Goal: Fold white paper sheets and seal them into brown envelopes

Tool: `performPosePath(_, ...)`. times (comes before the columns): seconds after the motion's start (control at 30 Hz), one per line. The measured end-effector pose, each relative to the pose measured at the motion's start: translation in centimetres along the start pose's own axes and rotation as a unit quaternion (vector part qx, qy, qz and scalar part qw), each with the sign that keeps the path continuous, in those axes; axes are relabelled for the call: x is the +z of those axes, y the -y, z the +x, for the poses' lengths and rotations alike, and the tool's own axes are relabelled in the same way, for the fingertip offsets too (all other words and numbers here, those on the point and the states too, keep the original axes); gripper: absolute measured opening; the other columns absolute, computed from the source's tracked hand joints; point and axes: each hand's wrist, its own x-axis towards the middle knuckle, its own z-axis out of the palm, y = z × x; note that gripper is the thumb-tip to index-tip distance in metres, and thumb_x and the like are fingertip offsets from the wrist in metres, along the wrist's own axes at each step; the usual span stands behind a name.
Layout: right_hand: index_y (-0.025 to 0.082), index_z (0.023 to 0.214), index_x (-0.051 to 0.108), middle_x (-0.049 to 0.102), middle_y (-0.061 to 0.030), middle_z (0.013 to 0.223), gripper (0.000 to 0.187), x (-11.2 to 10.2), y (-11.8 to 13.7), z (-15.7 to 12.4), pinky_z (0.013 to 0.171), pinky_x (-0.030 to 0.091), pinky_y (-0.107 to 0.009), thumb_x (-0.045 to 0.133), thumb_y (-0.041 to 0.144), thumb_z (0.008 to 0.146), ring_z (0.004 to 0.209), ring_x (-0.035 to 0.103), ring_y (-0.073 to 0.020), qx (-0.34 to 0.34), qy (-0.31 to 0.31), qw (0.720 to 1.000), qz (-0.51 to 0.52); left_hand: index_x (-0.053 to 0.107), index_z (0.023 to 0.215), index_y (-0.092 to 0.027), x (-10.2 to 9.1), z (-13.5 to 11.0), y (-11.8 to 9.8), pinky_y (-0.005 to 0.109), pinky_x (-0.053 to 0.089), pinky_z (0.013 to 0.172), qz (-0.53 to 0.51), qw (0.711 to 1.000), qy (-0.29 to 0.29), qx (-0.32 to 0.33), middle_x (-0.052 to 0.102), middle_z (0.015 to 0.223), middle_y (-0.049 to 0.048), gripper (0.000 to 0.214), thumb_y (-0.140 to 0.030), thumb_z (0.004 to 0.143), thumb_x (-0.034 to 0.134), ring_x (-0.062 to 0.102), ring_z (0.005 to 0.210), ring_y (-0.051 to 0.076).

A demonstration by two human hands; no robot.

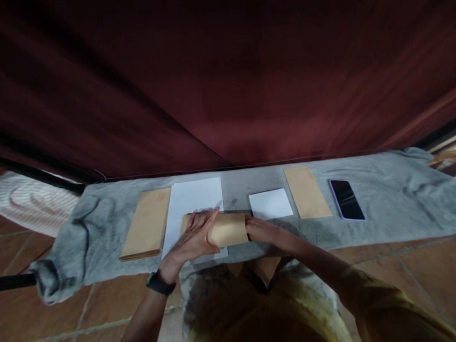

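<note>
A brown paper envelope (pixel 230 229) lies sideways in front of me, above the white sheets. My left hand (pixel 200 236) grips it across its left part, fingers at the far side and thumb toward the near edge. At the envelope's open right end, my right hand (pixel 257 228) reaches inside, so its fingers are hidden. Under the envelope and my left hand is a stack of white paper (pixel 197 194). Just beyond my right wrist rests a folded-looking white paper (pixel 271 204).
A grey cloth (pixel 397 200) covers the narrow table. At left sits a stack of brown envelopes (pixel 145 224). Toward the right lie a single brown envelope (pixel 307 192) and a phone (pixel 346 200) in a purple case. Behind the table hangs a dark red curtain (pixel 241 110).
</note>
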Motion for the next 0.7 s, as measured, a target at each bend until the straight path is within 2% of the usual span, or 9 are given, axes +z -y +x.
performPosePath(0.07, 0.027, 0.102, 0.075, 0.075, -0.0045, 0.110, 0.030, -0.2, -0.2, 0.0, 0.109, 0.048, -0.038, 0.066, 0.008, 0.080, 0.110, 0.067, -0.0218, -0.058, 0.097, 0.988, -0.104, 0.002, 0.162, -0.031, 0.1, 0.0, 0.1, 0.057, 0.015, 0.122, -0.003, 1.000, -0.006, -0.002, 0.041, 0.152, 0.0129, 0.131, -0.046, 0.062, 0.086, 0.036, 0.144, 0.036)
performPosePath(0.13, 0.025, 0.095, 0.076, 0.076, -0.0050, 0.111, 0.035, -0.7, -0.5, -1.1, 0.112, 0.045, -0.038, 0.056, 0.001, 0.079, 0.114, 0.067, -0.0214, -0.101, 0.128, 0.967, -0.195, -0.001, 0.162, -0.033, 0.3, -0.1, 0.3, 0.057, 0.017, 0.122, -0.004, 1.000, -0.017, -0.005, 0.042, 0.151, 0.0125, 0.132, -0.045, 0.063, 0.086, 0.037, 0.143, 0.036)
performPosePath(0.2, 0.024, 0.100, 0.076, 0.074, -0.0054, 0.119, 0.042, -1.0, -0.8, -2.6, 0.112, 0.044, -0.039, 0.051, -0.001, 0.079, 0.120, 0.064, -0.0212, -0.131, 0.109, 0.952, -0.253, -0.003, 0.161, -0.034, 0.3, -0.2, 0.5, 0.058, 0.017, 0.121, 0.000, 0.999, -0.032, -0.012, 0.043, 0.150, 0.0125, 0.133, -0.045, 0.063, 0.086, 0.038, 0.142, 0.037)
performPosePath(0.3, 0.025, 0.121, 0.071, 0.070, -0.0061, 0.131, 0.051, -1.0, -1.4, -4.2, 0.115, 0.042, -0.043, 0.049, 0.000, 0.082, 0.127, 0.060, -0.0214, -0.162, 0.056, 0.945, -0.277, -0.003, 0.161, -0.033, 0.3, -0.4, 0.7, 0.059, 0.015, 0.122, 0.009, 0.998, -0.049, -0.026, 0.045, 0.147, 0.0121, 0.131, -0.042, 0.064, 0.085, 0.039, 0.141, 0.037)
performPosePath(0.43, 0.024, 0.128, 0.066, 0.067, -0.0085, 0.135, 0.045, -0.2, -2.3, -4.7, 0.114, 0.044, -0.046, 0.052, 0.008, 0.089, 0.129, 0.059, -0.0229, -0.160, -0.015, 0.953, -0.257, -0.002, 0.161, -0.033, 0.7, -0.4, 0.8, 0.060, 0.015, 0.121, 0.017, 0.997, -0.056, -0.046, 0.042, 0.150, 0.0130, 0.126, -0.043, 0.067, 0.082, 0.036, 0.143, 0.038)
performPosePath(0.57, 0.023, 0.127, 0.067, 0.067, -0.0107, 0.134, 0.039, 0.8, -3.3, -4.6, 0.119, 0.038, -0.051, 0.054, 0.013, 0.092, 0.130, 0.058, -0.0256, -0.157, -0.034, 0.948, -0.277, 0.001, 0.161, -0.032, 1.5, -0.2, 1.1, 0.060, 0.016, 0.120, 0.028, 0.997, -0.052, -0.054, 0.036, 0.154, 0.0155, 0.127, -0.046, 0.064, 0.083, 0.031, 0.146, 0.039)
performPosePath(0.7, 0.022, 0.134, 0.063, 0.063, -0.0109, 0.139, 0.041, 1.1, -3.5, -5.0, 0.120, 0.038, -0.051, 0.051, 0.017, 0.095, 0.133, 0.054, -0.0254, -0.162, -0.041, 0.941, -0.295, 0.000, 0.162, -0.032, 1.6, -0.1, 1.4, 0.059, 0.017, 0.120, 0.023, 0.998, -0.044, -0.049, 0.037, 0.153, 0.0153, 0.129, -0.047, 0.064, 0.083, 0.033, 0.145, 0.038)
